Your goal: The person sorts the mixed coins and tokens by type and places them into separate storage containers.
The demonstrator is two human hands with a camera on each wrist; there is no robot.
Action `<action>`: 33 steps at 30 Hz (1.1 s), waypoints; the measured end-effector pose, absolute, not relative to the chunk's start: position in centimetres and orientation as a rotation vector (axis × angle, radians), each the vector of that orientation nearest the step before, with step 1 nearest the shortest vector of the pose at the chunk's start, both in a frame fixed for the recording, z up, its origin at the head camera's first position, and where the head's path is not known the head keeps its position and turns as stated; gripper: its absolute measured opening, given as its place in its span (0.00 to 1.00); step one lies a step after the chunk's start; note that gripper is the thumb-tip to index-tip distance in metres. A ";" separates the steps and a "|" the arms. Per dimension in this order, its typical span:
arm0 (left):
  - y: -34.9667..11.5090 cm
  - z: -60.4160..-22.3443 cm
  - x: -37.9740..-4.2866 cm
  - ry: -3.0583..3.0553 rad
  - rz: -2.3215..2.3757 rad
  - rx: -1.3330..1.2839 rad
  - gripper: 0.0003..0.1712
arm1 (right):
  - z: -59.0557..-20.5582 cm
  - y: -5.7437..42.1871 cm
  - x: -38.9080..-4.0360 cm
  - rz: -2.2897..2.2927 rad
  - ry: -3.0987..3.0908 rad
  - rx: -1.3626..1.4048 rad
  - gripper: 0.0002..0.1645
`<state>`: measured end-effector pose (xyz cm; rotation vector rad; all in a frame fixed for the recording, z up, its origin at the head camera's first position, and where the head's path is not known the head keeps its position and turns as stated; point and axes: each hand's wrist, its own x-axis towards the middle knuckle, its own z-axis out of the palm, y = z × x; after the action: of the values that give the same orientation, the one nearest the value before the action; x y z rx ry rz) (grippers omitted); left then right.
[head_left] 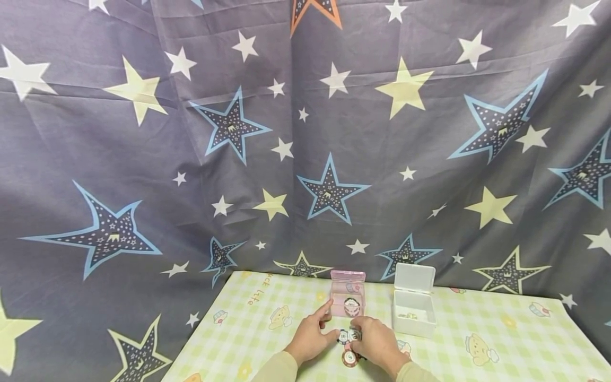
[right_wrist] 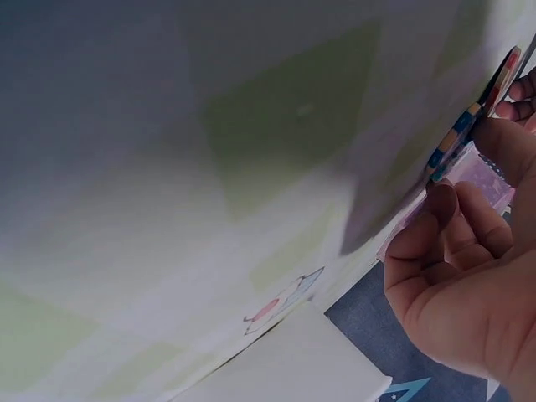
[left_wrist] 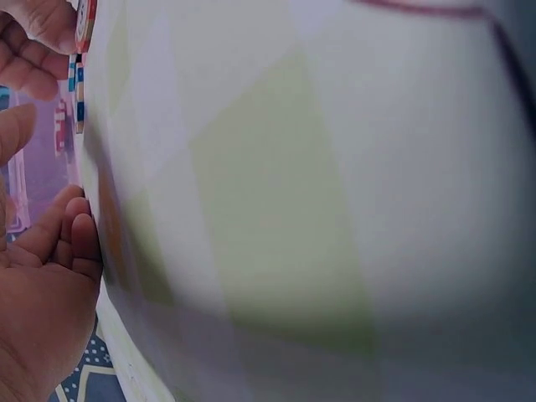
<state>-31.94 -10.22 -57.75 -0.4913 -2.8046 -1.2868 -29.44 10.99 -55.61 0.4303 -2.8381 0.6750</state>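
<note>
Several poker chips lie on the table between the two hands. My right hand [head_left: 377, 342] pinches a dark-edged poker chip [head_left: 354, 335] between thumb and fingers, low over the cloth. Beside it lies a blue-and-white chip [head_left: 342, 336] marked 10, close to the thumb tip of my left hand [head_left: 310, 334]. A red-brown chip [head_left: 350, 358] is nearer to me. With its fingers loosely bent, the left hand rests on the cloth and holds nothing. In the right wrist view, blue-and-tan chip edges [right_wrist: 455, 138] show by the right thumb.
Behind the hands stands a pink see-through box [head_left: 338, 305], lid raised, with a chip [head_left: 352, 306] in it. To the right is a white box [head_left: 415, 328] with its lid up and small pale items inside. A green checked cloth [head_left: 525, 345] covers the table; a starry curtain [head_left: 267, 170] hangs behind.
</note>
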 end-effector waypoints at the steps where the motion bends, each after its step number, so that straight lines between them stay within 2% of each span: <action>1: -10.2 -57.8 -31.9 -2.802 -1.288 -0.491 0.49 | -55.6 11.0 -29.5 0.680 -2.833 0.434 0.25; 17: -10.1 -57.4 -31.9 -2.796 -1.317 -0.498 0.48 | -56.0 11.3 -29.4 0.718 -2.784 0.440 0.23; 25: -10.0 -57.2 -31.7 -2.788 -1.328 -0.498 0.48 | -56.3 11.9 -29.8 0.887 -2.789 0.513 0.12; 33: -10.1 -57.5 -31.9 -2.801 -1.306 -0.494 0.48 | -56.1 12.1 -29.8 1.032 -2.784 0.507 0.14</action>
<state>-31.89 -10.10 -57.45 -0.4944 -2.8015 -1.3063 -29.83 12.10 -56.12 0.5066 -2.7836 1.0324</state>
